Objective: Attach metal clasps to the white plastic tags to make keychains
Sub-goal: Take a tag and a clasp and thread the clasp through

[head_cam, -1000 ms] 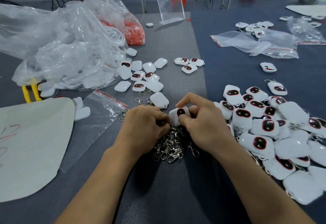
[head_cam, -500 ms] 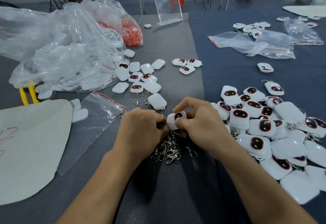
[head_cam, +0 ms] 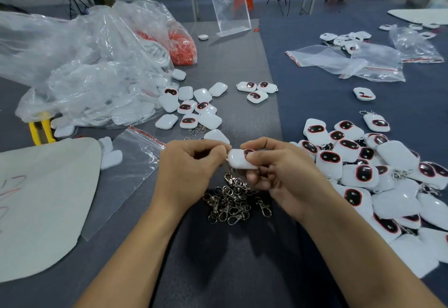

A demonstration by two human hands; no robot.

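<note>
My right hand (head_cam: 274,169) pinches a white plastic tag (head_cam: 238,161) with a black, red-rimmed window, held above the table. My left hand (head_cam: 191,164) has its fingers curled and its fingertips meet the tag's left end; what they pinch there is hidden. Under both hands lies a heap of metal clasps (head_cam: 232,201). A pile of tags with clasps (head_cam: 378,176) spreads to the right. Loose plain tags (head_cam: 194,111) lie beyond my hands, with a few small rings (head_cam: 197,130) beside them.
A big clear bag of white tags (head_cam: 80,72) and a bag of red parts (head_cam: 180,45) sit at the far left. An empty zip bag (head_cam: 126,174) and a grey sheet (head_cam: 41,198) lie left. Clear bags (head_cam: 351,62) and an acrylic stand (head_cam: 230,6) are farther back.
Both hands have risen a little off the clasp heap. The tag has turned in my right hand, so its long side now shows, and my left fingertips have moved to its left end.
</note>
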